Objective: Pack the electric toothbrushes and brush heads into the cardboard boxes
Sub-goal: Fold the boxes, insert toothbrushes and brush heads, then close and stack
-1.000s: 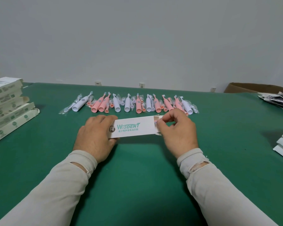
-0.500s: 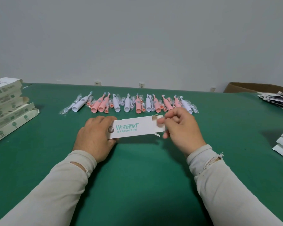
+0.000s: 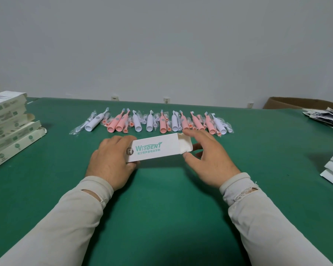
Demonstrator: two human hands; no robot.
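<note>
Two hands frame one white carton (image 3: 154, 149) above the green counter (image 3: 161, 217): the left hand (image 3: 112, 160) grips its closed end, the right hand (image 3: 206, 156), fingers spread, brackets the open flap end. Toothbrushes (image 3: 152, 122) lie in a row beyond.

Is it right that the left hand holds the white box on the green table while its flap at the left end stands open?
Not quite: the head view shows the open flap at the right end of the box, by the right hand. The left hand does hold it.
</note>
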